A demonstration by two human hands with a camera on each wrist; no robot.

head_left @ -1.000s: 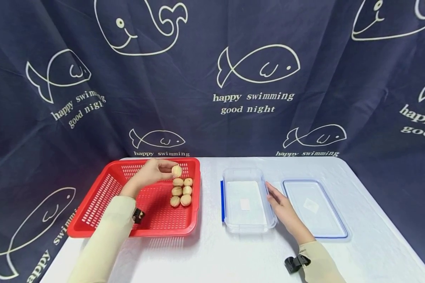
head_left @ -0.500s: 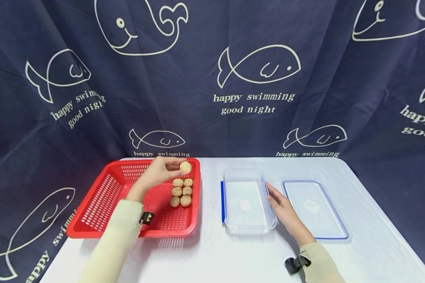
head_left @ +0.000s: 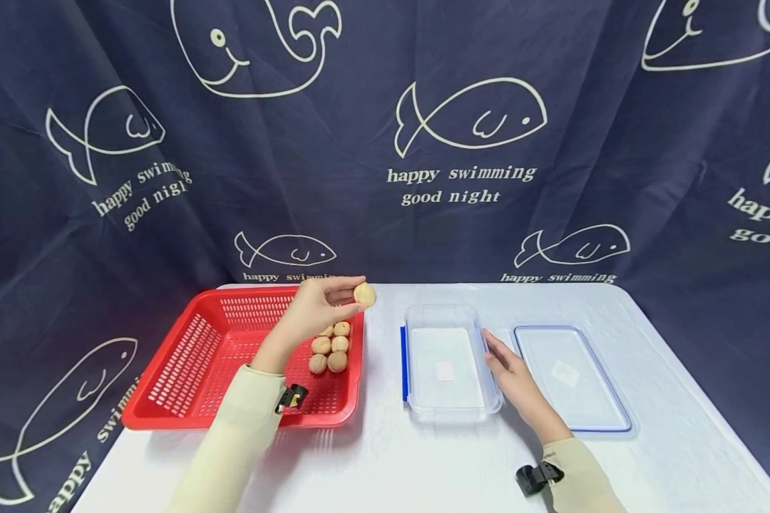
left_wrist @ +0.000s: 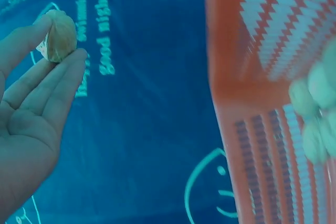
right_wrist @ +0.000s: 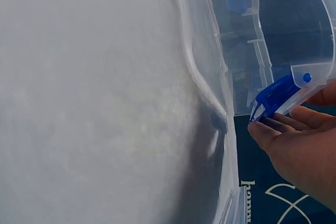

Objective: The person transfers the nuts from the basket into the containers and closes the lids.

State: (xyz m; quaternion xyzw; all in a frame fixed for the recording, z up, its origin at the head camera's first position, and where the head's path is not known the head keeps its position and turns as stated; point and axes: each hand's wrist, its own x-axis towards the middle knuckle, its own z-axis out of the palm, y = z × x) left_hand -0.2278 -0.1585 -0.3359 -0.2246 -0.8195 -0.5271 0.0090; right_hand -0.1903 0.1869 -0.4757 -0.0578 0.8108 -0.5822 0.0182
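Observation:
My left hand [head_left: 309,311] pinches a walnut [head_left: 365,295] between thumb and fingertips, above the right rim of a red plastic basket [head_left: 240,356]. In the left wrist view, that walnut [left_wrist: 62,36] shows a pale brown shell with a seam. Several more walnuts [head_left: 337,362] lie grouped at the basket's right side, some partly behind the hand. My right hand [head_left: 520,388] rests against the right side of a clear plastic container [head_left: 452,412], fingers loosely extended. In the right wrist view, its fingertips are right at a blue latch [right_wrist: 278,95] hanging from the container's rim.
A clear lid [head_left: 593,388] with a blue seal lies flat on the white table [head_left: 385,463], right of the container. A second blue latch strip [head_left: 403,365] runs along the container's left side. Behind the table hangs a dark blue curtain [head_left: 359,142] with fish drawings.
My left hand has carried the walnut rightward and slightly upward, from over the other walnuts to the basket's right rim. My right hand and the container have stayed in place.

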